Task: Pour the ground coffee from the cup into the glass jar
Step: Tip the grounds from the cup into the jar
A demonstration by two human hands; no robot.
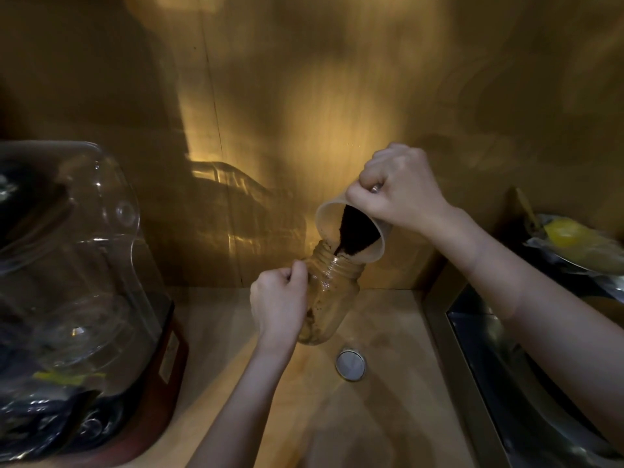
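My left hand (278, 304) grips a clear glass jar (332, 298) by its side, holding it tilted above the wooden counter with its threaded mouth up toward the right. My right hand (401, 189) holds a pale cup (347, 228) from above, tipped steeply so its rim meets the jar's mouth. Dark ground coffee (354, 234) slides down the cup's inner wall into the jar. Brown grounds cling to the jar's inside. The jar's metal lid (351, 364) lies flat on the counter just below the jar.
A large clear plastic dome on a dark red base (84, 298) fills the left side. A metal sink edge (489, 366) runs along the right, with a foil bag and something yellow (570, 238) above it. A wooden wall stands close behind.
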